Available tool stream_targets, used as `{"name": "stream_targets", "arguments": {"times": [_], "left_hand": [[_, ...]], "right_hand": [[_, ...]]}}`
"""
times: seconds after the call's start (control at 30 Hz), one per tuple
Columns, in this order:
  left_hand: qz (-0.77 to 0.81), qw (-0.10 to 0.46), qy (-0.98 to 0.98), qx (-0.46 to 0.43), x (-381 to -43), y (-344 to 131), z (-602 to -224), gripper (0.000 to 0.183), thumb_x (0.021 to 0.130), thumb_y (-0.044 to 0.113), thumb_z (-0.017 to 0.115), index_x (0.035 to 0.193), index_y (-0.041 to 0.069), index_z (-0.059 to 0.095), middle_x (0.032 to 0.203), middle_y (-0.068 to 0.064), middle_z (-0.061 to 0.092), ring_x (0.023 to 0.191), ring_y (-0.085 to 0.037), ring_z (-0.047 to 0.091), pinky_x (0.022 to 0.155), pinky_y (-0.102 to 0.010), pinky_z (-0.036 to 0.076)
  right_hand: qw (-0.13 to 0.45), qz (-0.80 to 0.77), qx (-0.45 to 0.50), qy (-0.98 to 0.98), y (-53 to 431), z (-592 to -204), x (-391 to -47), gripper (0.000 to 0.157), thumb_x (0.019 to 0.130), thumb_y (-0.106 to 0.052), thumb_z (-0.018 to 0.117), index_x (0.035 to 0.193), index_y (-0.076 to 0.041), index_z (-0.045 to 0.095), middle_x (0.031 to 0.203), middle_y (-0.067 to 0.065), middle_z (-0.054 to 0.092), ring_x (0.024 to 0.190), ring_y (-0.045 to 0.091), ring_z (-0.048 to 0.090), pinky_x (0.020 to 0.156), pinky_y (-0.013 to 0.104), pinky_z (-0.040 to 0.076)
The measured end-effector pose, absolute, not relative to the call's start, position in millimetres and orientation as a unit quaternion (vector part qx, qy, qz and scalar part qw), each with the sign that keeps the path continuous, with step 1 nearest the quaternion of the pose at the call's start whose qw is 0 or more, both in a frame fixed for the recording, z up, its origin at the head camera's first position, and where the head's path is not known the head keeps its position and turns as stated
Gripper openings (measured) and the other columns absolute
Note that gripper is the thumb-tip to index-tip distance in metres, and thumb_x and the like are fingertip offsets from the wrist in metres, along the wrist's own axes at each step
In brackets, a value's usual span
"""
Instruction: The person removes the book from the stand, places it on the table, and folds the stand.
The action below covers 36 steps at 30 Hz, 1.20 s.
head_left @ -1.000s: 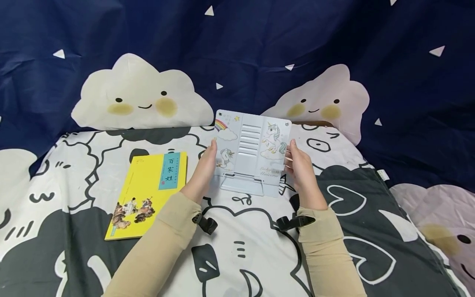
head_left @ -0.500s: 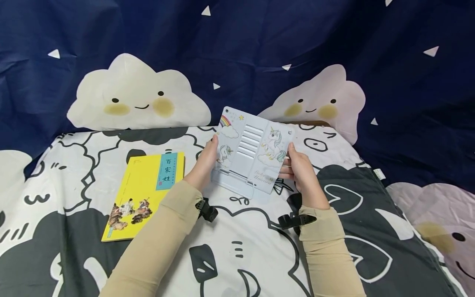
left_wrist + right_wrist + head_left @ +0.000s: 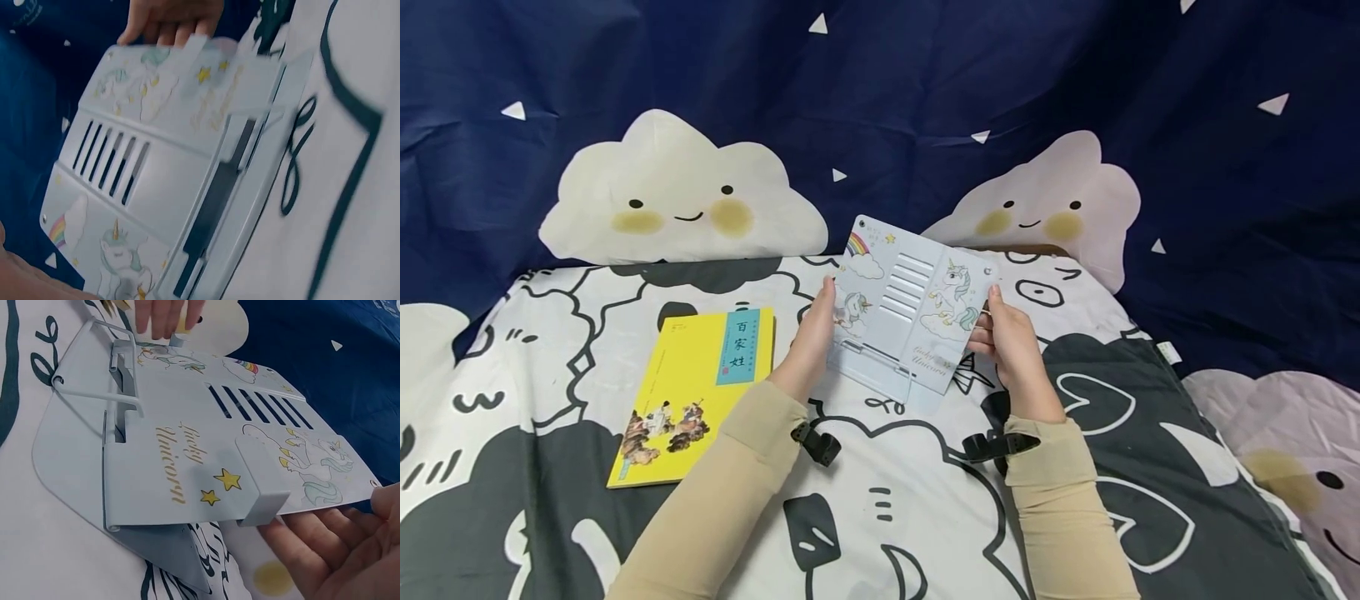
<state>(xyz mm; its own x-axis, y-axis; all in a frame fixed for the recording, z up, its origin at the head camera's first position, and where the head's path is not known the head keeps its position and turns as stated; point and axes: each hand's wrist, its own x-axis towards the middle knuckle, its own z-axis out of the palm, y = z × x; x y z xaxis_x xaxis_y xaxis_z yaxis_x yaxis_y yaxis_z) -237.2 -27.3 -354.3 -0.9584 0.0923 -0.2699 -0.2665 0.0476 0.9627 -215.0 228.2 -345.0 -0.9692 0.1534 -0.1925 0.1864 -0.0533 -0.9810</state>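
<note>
Unicorn-printed stand [image 3: 917,327]: located between the two hands, over the patterned cloth [image 3: 925,492], to the right of the yellow book [image 3: 696,379]. Left hand [image 3: 809,343] grasps the left edge; right hand [image 3: 1017,352] grasps the right edge, thumb at the front, fingers behind. In the head view, the panel is rotated, its upper edge sloping down toward the right. Slots form a row along the panel's middle. A wire bracket [image 3: 94,396] projects at the lower edge over a base plate [image 3: 69,450]; base contact with the cloth cannot be determined. A clip [image 3: 265,487] sits on the side nearest the right hand. The book lies flat.
</note>
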Motion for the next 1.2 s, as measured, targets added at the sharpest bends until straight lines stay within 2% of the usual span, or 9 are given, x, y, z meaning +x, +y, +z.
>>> {"name": "stream_targets", "arguments": {"times": [0.1,0.17,0.27,0.43,0.5,0.6,0.73,0.9,1.2], "left_hand": [[0.694,0.13,0.706,-0.057,-225,-24,-357,0.075,0.102,0.064,0.019,0.161,0.02,0.007,0.169,0.004,0.003,0.155,-0.018,-0.002,0.126,-0.041,0.001],[0.699,0.135,0.7,-0.058,-218,-21,-360,0.076,0.102,0.064,0.019,0.161,0.019,0.006,0.169,0.003,0.001,0.155,-0.018,-0.004,0.126,-0.042,0.0],[0.699,0.139,0.698,-0.063,-209,-18,-363,0.079,0.101,0.066,0.019,0.161,0.016,0.004,0.169,0.001,-0.002,0.155,-0.019,-0.007,0.126,-0.043,-0.003],[0.708,0.156,0.683,-0.09,-193,-13,-367,0.086,0.099,0.069,0.023,0.161,0.014,0.001,0.168,-0.002,-0.004,0.155,-0.025,-0.008,0.124,-0.051,-0.003],[0.712,0.162,0.675,-0.104,-187,-10,-368,0.086,0.099,0.069,0.025,0.161,0.014,0.001,0.168,-0.003,-0.006,0.154,-0.027,-0.01,0.124,-0.054,-0.003],[0.715,0.158,0.671,-0.118,-179,-5,-369,0.086,0.099,0.067,0.027,0.161,0.014,0.0,0.168,-0.007,-0.012,0.154,-0.029,-0.014,0.123,-0.057,-0.004],[0.717,0.156,0.669,-0.121,-172,1,-370,0.086,0.1,0.065,0.029,0.16,0.013,-0.001,0.166,-0.012,-0.015,0.153,-0.031,-0.016,0.122,-0.057,-0.006],[0.707,0.159,0.679,-0.113,-170,4,-371,0.089,0.098,0.069,0.028,0.16,0.013,-0.004,0.166,-0.012,-0.017,0.153,-0.032,-0.017,0.122,-0.059,-0.006],[0.71,0.164,0.677,-0.104,-178,0,-372,0.088,0.098,0.069,0.025,0.159,0.016,-0.01,0.166,-0.009,-0.019,0.153,-0.028,-0.018,0.122,-0.055,-0.008]], "right_hand": [[0.009,-0.747,0.117,0.654,229,-345,-215,0.047,0.102,-0.053,0.038,0.084,-0.009,0.037,0.06,-0.006,0.03,0.05,0.006,0.033,0.047,0.016,0.036],[0.01,-0.756,0.117,0.644,230,-345,-215,0.048,0.101,-0.053,0.04,0.085,-0.008,0.039,0.06,-0.005,0.032,0.05,0.006,0.034,0.047,0.017,0.036],[0.018,-0.755,0.121,0.645,230,-346,-215,0.049,0.1,-0.055,0.042,0.092,-0.006,0.044,0.061,-0.005,0.037,0.051,0.005,0.038,0.048,0.016,0.039],[0.041,-0.729,0.12,0.672,232,-350,-217,0.055,0.099,-0.055,0.046,0.107,-0.001,0.056,0.065,-0.008,0.061,0.057,0.003,0.056,0.055,0.016,0.05],[0.049,-0.717,0.116,0.686,233,-352,-217,0.06,0.099,-0.054,0.048,0.118,0.002,0.058,0.071,-0.007,0.07,0.062,0.003,0.063,0.06,0.017,0.054],[0.06,-0.708,0.103,0.696,234,-354,-217,0.063,0.098,-0.053,0.051,0.124,0.005,0.057,0.074,-0.006,0.073,0.065,0.004,0.067,0.061,0.017,0.055],[0.067,-0.696,0.092,0.709,233,-356,-218,0.059,0.099,-0.05,0.053,0.119,0.005,0.06,0.073,-0.006,0.073,0.063,0.004,0.068,0.059,0.016,0.054],[0.073,-0.68,0.095,0.723,231,-358,-219,0.048,0.099,-0.048,0.055,0.108,-0.001,0.063,0.072,-0.009,0.073,0.064,0.002,0.068,0.06,0.015,0.054],[0.1,-0.656,0.075,0.744,227,-361,-221,0.039,0.1,-0.042,0.057,0.108,-0.004,0.057,0.077,-0.012,0.072,0.07,0.001,0.068,0.068,0.017,0.054]]}}
